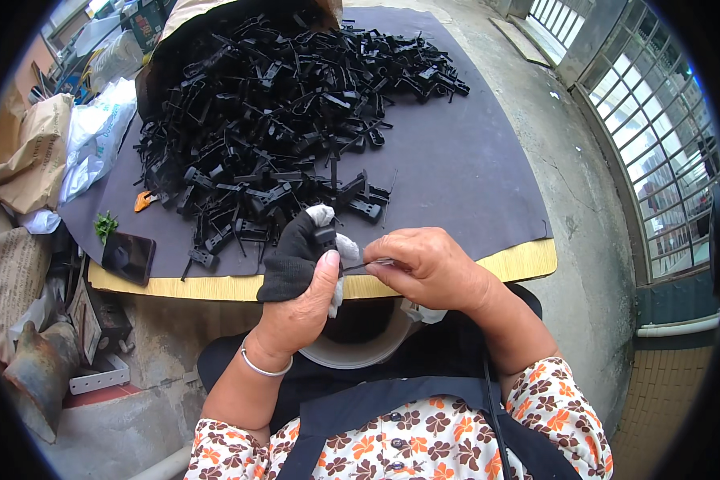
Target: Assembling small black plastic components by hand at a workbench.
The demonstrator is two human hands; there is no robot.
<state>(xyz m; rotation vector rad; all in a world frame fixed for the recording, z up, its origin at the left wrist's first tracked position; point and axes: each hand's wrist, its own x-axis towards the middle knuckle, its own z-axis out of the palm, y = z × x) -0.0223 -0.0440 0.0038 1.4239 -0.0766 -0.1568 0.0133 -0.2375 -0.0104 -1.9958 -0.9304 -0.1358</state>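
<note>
My left hand (304, 268) wears a black half glove with white coverings on some fingertips. Its thumb and fingers are closed on a small black plastic part (326, 235) at the table's near edge. Just right of it, my right hand (428, 268) is bare and pinches a thin, partly shiny tool (382, 262), its narrow end reaching toward the part. The tool's exact kind is hidden by my fingers. Beyond my hands, a large heap of similar black plastic parts (256, 104) covers much of the table, several with thin strips sticking out.
A dark cloth (472, 168) lies over the yellow-edged table (504, 260). At left are a phone (128, 258), a green sprig (105, 226) and an orange-ended object (144, 201). A pale bucket (360, 356) stands below the edge. Paper sacks (36, 152) crowd the left; a barred window (656, 136) is right.
</note>
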